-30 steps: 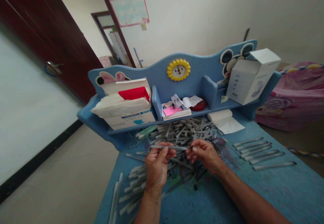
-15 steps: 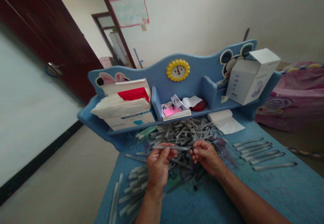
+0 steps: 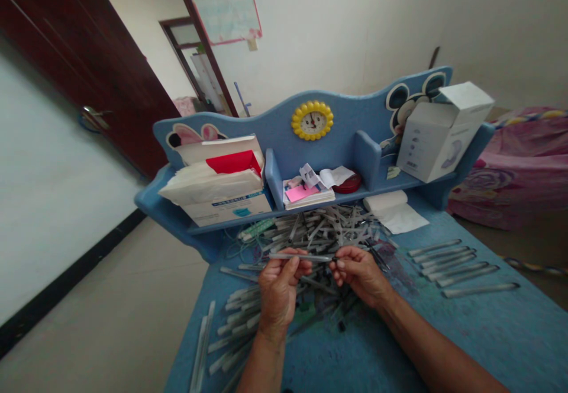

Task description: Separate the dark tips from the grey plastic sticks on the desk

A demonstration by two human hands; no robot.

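As our left hand pinches the pen and our right hand its dark end, uneven pressure could cause slipping.

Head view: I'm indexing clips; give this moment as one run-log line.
left hand: holds pen | right hand: pinches dark tip at pen's end | pen pile: beyond hands | pen row: right side of desk

Two hands hold one pen. About seven more pens lie on the right of the counter. Two long tubes lie on the left. One big pile has too many to count. There are two boxes and one clock.
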